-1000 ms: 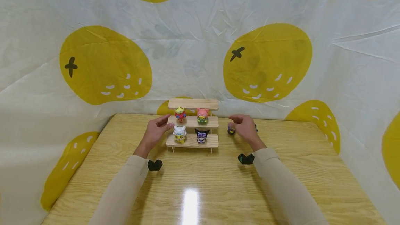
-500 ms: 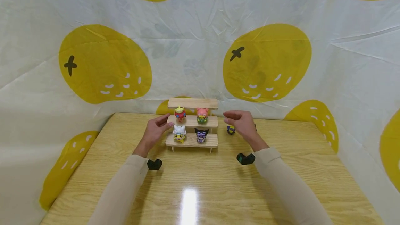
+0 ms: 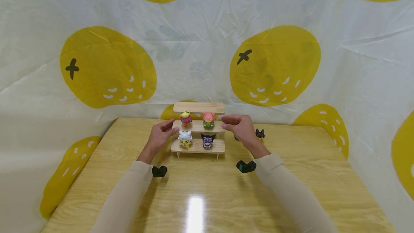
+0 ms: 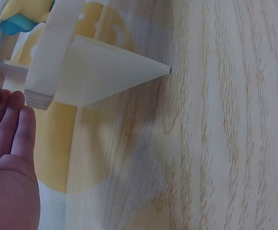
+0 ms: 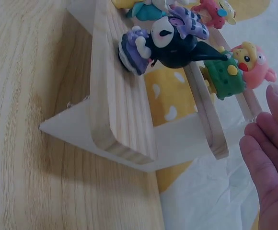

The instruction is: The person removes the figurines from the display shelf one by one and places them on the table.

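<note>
A three-tier wooden display stand (image 3: pixel 198 108) bears small toy figurines on its two lower shelves. On the middle shelf are a red-and-blue figurine (image 3: pixel 185 119) and a pink-hooded one with a green body (image 5: pixel 259 64). Below them stand a white-capped yellow figurine (image 3: pixel 185 140) and a black-eared purple one (image 5: pixel 172 43). My left hand (image 3: pixel 159 136) is at the middle shelf's left end, its straight fingers (image 4: pixel 24 129) right at the wood. Opposite it, my right hand (image 3: pixel 242 130) has its extended fingertips close to that shelf's right end, beside the pink-hooded figurine, holding nothing.
A black-eared figurine (image 3: pixel 260 134) stands on the wooden table (image 3: pixel 168 204) right of my right hand. Another dark one (image 3: pixel 236 137) is mostly hidden behind that hand. A white cloth (image 3: pixel 194 60) with yellow fruit print hangs behind the table.
My right hand has moved left from above the loose figurines to the stand's right end, uncovering the black-eared one. My left hand and the stand's figurines have stayed put.
</note>
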Available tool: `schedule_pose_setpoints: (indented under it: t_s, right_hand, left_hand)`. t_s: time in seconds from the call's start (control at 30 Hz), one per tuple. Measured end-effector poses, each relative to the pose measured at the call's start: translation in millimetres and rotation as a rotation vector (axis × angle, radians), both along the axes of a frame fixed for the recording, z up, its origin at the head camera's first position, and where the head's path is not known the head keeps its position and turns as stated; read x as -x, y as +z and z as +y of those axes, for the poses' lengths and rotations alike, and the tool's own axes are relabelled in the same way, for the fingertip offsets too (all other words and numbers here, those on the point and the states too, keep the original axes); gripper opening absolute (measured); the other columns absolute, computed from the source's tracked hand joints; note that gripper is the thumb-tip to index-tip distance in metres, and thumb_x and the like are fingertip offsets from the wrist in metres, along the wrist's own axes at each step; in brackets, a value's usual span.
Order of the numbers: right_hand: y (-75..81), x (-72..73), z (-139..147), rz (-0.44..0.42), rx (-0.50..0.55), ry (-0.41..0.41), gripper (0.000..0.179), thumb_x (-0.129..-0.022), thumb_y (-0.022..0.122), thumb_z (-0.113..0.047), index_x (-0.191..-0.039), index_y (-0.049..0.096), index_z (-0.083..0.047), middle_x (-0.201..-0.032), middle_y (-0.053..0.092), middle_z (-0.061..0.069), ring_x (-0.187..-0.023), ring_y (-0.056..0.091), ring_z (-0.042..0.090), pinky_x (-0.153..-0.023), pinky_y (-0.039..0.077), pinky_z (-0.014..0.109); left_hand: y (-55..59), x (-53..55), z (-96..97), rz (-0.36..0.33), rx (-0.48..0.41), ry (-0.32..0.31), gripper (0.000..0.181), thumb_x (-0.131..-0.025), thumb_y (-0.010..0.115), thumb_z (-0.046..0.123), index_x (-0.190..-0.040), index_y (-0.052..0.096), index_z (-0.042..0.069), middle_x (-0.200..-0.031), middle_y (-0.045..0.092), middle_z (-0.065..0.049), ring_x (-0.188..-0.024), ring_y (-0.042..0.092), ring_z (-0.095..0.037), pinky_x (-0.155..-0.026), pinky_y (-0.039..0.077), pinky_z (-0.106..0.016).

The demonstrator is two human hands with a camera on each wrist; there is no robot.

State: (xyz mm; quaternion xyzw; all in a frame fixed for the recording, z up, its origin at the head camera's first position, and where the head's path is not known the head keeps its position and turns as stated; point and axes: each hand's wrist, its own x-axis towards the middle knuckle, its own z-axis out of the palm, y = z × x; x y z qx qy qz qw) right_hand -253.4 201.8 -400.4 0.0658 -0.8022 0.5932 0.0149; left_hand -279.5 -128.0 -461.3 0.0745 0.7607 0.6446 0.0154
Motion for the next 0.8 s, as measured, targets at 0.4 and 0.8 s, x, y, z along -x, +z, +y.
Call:
schedule_pose_setpoints:
  t_s: [0.4, 0.8]
  right_hand:
    - [1.0, 4.6, -22.2, -0.054, 0.015, 0.044, 0.042, -0.094, 0.079, -0.01, -0.134, 0.07, -0.002, -0.134, 0.071, 0.019, -0.125, 0.069, 0.034, -0.104, 0.061, 0.04]
    - [1.4, 10.4, -44.8, -0.063, 0.054, 0.003, 0.052, -0.091, 0.082, -0.008, -0.139, 0.066, -0.001, -0.135, 0.07, 0.02, -0.125, 0.068, 0.033, -0.098, 0.063, 0.034]
  left_hand:
    - [-0.3, -0.5, -0.5, -0.015, -0.002, 0.003, 0.058, -0.101, 0.071, 0.018, -0.154, 0.051, 0.004, -0.156, 0.053, -0.021, -0.144, 0.054, -0.034, -0.112, 0.052, -0.037]
    - [0.8, -0.5, -0.5, -0.03, -0.01, 0.006, 0.058, -0.101, 0.071, 0.018, -0.154, 0.052, 0.005, -0.157, 0.052, -0.02, -0.145, 0.053, -0.034, -0.112, 0.051, -0.038]
